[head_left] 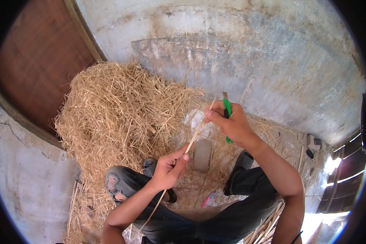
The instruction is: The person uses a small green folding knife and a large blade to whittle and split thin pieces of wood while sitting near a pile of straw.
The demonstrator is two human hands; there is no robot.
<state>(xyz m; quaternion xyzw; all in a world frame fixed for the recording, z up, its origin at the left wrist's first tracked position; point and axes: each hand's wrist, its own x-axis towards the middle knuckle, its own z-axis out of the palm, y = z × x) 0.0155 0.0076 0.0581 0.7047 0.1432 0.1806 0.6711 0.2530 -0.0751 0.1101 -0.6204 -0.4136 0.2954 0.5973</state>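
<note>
A long, thin, pale strip (199,131), like split bamboo or cane, runs slantwise from my right fingertips down past my left knee. My left hand (169,168) is closed round its middle, the thumb lying along it. Farther up, my right hand (232,122) pinches the strip near its upper end between thumb and forefinger. That same hand also holds a green-handled utility knife (227,107), whose short grey blade points up, away from me. The blade is apart from the strip.
A big heap of dry shavings (114,110) rises at the left against a stained wall (240,53). A flat block (202,155) lies between my feet. More pale strips (264,227) lie beside my right thigh. A pink object (208,200) lies on the floor below my legs.
</note>
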